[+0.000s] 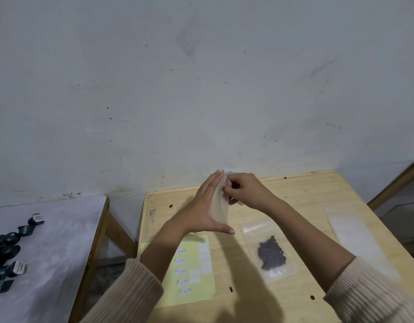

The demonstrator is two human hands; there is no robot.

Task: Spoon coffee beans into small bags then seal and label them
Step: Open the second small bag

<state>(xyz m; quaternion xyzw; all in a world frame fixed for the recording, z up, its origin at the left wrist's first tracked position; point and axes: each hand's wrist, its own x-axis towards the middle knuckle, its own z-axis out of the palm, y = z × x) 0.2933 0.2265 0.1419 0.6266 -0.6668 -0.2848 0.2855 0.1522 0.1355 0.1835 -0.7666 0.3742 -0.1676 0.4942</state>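
Observation:
Above the wooden table (301,197) I hold a small clear empty bag (221,206) upright. My left hand (205,206) lies flat against its left side, thumb under its bottom edge. My right hand (244,191) pinches the bag near its top with closed fingers. A second clear zip bag (270,251) holding dark coffee beans lies flat on the table to the right. A yellow sheet with small white labels (194,271) lies below my left forearm. No spoon is in view.
A stack of clear empty bags (362,238) lies near the table's right edge. To the left stands a white-topped table (61,229) with several dark small cups (12,248). A grey wall is close behind. Another wooden frame (397,183) is at far right.

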